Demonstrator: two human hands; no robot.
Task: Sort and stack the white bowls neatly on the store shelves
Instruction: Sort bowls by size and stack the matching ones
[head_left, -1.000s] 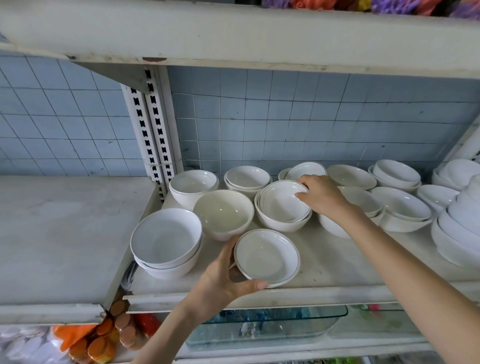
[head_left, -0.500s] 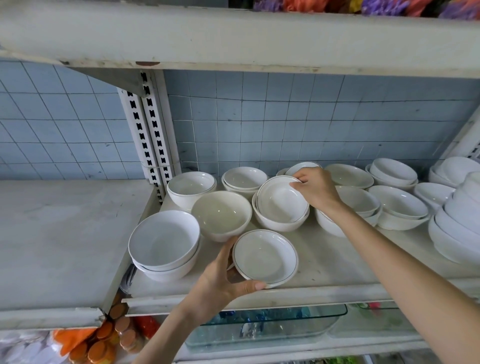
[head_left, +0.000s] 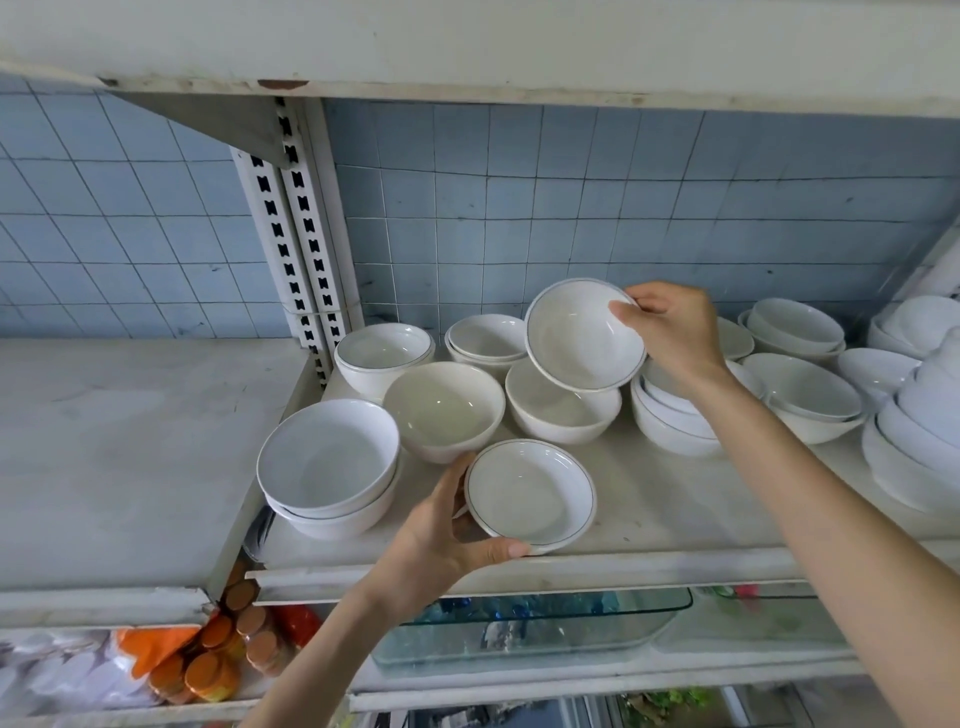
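Our right hand pinches a lined bowl by its far right rim, thumb on the inside, and holds it tilted in the air over a deep bowl near the middle of the shelf. Our left hand grips a front bowl by its left side, thumb along the near rim. That bowl sits flat just inside the shelf's front edge.

Both held bowls are shallow and carry the same thin dark line round the rim. So we judge them a matched pair, with the front one steadied as the base of a new stack. We put the tilt down to the one-sided pinch, and it keeps the raised bowl off the deep bowl's rim.

The lined bowl hangs to the left of our right hand. The front bowl lies to the right of our left hand, against the fingers. The two bowls are apart, the raised one farther back and higher.

A cream bowl stands just beyond our left fingertips, and a stacked pair fills the front left corner. More stacks run along the back edge and toward the right edge. A glass dish lies on the shelf below.
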